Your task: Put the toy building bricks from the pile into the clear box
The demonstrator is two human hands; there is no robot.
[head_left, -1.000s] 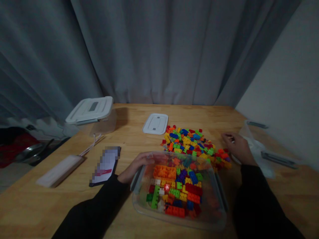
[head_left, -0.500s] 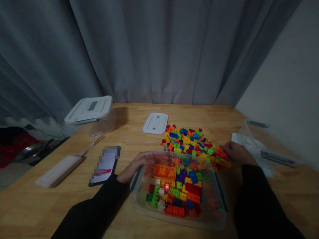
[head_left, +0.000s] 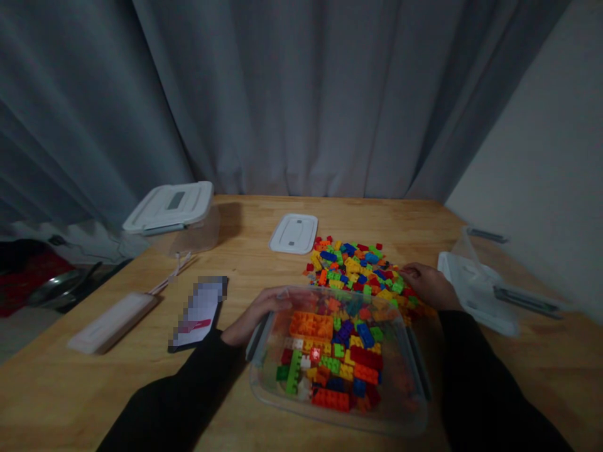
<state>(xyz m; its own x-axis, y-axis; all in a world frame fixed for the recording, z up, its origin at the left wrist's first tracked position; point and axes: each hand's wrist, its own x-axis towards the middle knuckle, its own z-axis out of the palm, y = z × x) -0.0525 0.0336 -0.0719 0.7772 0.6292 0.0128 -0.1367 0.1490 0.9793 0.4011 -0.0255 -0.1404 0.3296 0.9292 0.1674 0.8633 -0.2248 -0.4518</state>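
Note:
A clear plastic box (head_left: 339,422) stands close in front of me, with several toy building bricks (head_left: 330,398) in red, orange, green, blue and yellow on its bottom. My left hand (head_left: 264,307) is closed on its far left corner, fingers over the rim. Just beyond the box lies a loose pile of toy bricks (head_left: 353,266) in mixed colours. At the right side of this pile is my right hand (head_left: 426,282), its fingers curled in at the bricks. Whatever lies between those fingertips is too small and dim to make out.
At left stand a clear box with a white lid (head_left: 172,204), a phone (head_left: 200,314) and a pale oblong case with a cord (head_left: 113,323). A small white lid (head_left: 294,233) lies behind the pile. Another clear box (head_left: 499,289) is at right, near the wall.
My right hand has moved left and slightly up along the right side of the brick pile. My left hand and the box in front of me have stayed put.

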